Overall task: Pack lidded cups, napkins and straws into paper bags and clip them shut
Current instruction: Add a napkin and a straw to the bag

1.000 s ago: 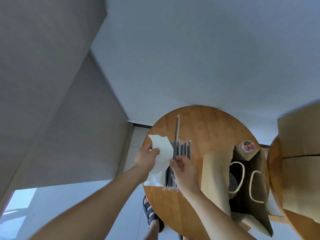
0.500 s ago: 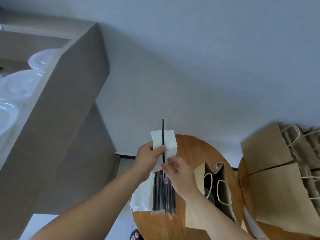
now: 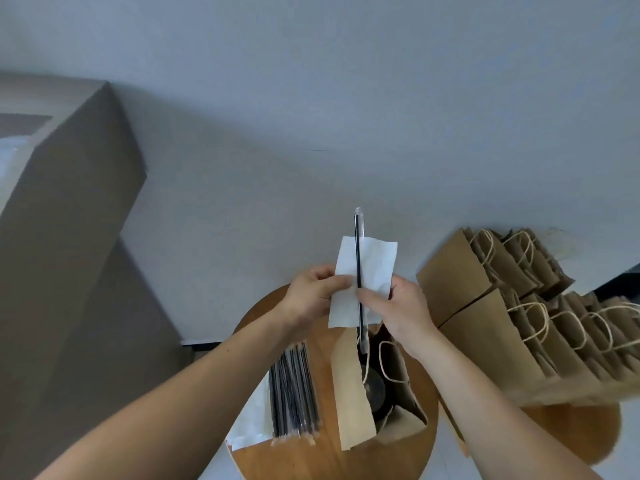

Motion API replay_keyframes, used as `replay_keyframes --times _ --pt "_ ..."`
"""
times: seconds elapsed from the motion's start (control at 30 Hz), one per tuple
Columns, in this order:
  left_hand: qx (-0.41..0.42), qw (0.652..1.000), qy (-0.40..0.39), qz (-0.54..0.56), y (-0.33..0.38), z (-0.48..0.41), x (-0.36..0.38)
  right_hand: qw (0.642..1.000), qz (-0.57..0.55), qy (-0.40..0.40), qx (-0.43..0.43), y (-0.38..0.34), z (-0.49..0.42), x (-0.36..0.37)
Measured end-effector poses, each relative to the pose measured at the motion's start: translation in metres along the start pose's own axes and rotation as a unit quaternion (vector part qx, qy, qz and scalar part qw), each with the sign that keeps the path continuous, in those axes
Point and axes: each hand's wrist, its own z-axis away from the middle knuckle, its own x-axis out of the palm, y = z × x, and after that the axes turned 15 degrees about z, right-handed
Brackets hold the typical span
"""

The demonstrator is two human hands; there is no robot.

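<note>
A thin black straw (image 3: 358,271) in a clear wrapper stands upright against a white, crinkled napkin (image 3: 375,265), both held over the open brown paper bag (image 3: 351,393). The left hand (image 3: 311,296) pinches the napkin's left edge; the right hand (image 3: 403,306) pinches the straw against the paper. Both forearms reach forward, bare. A bundle of straws (image 3: 294,386) lies flat beside the bag on the round wooden table (image 3: 322,455); a stack of handled bags (image 3: 502,306) fans out at the right.

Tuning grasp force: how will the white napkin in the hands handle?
Likely floppy: the napkin creases where the left hand and right hand pinch it. Probably very light, a thin sheet. The straw against it looks stiff and may brace it.
</note>
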Motion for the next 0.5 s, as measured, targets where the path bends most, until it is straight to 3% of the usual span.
replay_keyframes --times 0.13,0.23,0.3,0.37,0.43,0.5 --pt "0.004 0.984 0.032 -0.175 -0.024 -0.009 0.0 0.99 -0.024 0.119 0.073 0.014 -0.01 -0.032" --pt "-0.088 0.924 -0.016 -0.371 -0.052 -0.009 -0.005 0.972 -0.068 0.187 0.128 0.022 -0.034 -0.048" --pt "-0.162 0.877 -0.051 -0.45 -0.073 -0.007 -0.003 0.97 -0.073 0.165 0.164 0.029 -0.05 -0.042" --pt "-0.176 0.846 -0.044 -0.502 -0.09 -0.01 0.001 0.97 -0.075 0.106 0.203 0.039 -0.059 -0.025" --pt "-0.156 0.84 -0.013 -0.519 -0.1 -0.014 0.006 0.963 -0.088 0.034 0.254 0.052 -0.06 -0.006" --pt "-0.144 0.857 0.019 -0.494 -0.1 -0.018 0.008 0.942 -0.089 -0.031 0.322 0.064 -0.056 0.005"
